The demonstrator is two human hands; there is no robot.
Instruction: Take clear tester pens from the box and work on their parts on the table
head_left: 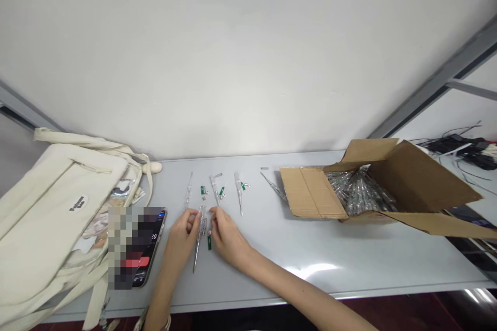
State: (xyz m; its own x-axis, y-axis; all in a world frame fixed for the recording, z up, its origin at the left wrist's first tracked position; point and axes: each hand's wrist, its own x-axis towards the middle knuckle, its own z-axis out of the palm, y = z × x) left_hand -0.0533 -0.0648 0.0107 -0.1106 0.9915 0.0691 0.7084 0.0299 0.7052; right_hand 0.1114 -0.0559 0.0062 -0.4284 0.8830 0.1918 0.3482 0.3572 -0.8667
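Note:
My left hand (181,232) is closed, its thumb and fingertips pinching the edge of a clear plastic tester screwdriver (199,235) that has a slim metal shaft pointing toward me. My right hand (229,240) sits just right of it with curled fingers pressed together; what they hold, if anything, is hidden. A green circuit board (209,243) with a small metal piece lies by the right fingertips. A spring (205,226) shows between the hands. Behind them are another clear tester screwdriver (215,190), a third clear one (238,191), and green boards (222,191) with small metal parts.
On the right, an open cardboard box (312,194) holds many clear screwdrivers (359,191); its flaps reach over the grey table (264,248). Tweezers (273,186) lie by its left flap. A phone (153,253) and a cream bag (50,207) occupy the left. Black cables (458,147) lie far right.

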